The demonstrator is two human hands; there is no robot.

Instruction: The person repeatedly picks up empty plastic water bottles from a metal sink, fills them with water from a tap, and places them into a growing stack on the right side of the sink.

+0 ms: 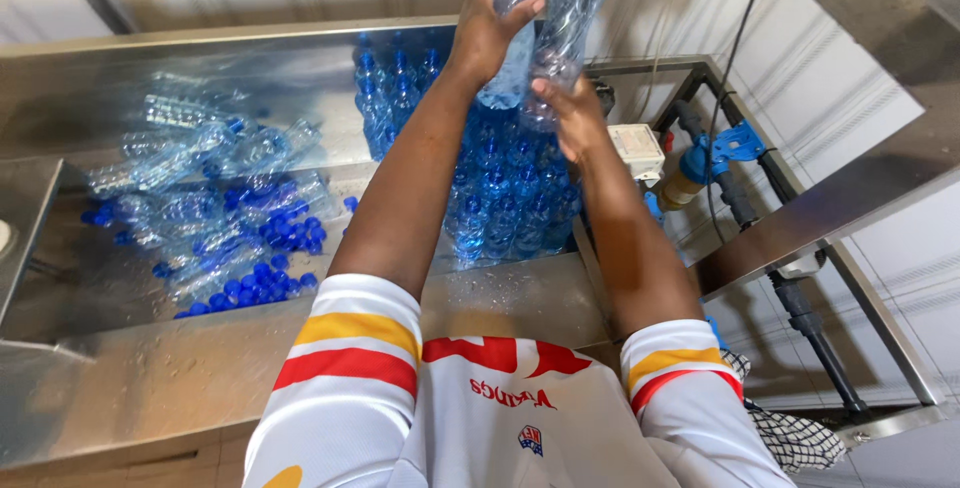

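We see both arms raised over the steel table [520, 298]. The left hand [485, 33] is wrapped around a clear plastic bottle [512, 8], fingers curled over its front, and the bottle's top runs off the upper edge, so we cannot see a cap. The right hand [570, 113] grips a second clear bottle [568, 13] from below; its upper end is also cut off at the frame's edge. The two bottles lean together and seem to touch, though glare makes that hard to confirm. Below the hands stands a packed block of blue-capped bottles [500, 198], partly hidden behind both forearms. To the left, loose bottles [200, 148] lie on their sides among scattered blue caps [255, 283], blurred by reflections in the metal. At right, pipes with a blue valve [735, 143] sit beyond the table's edge.
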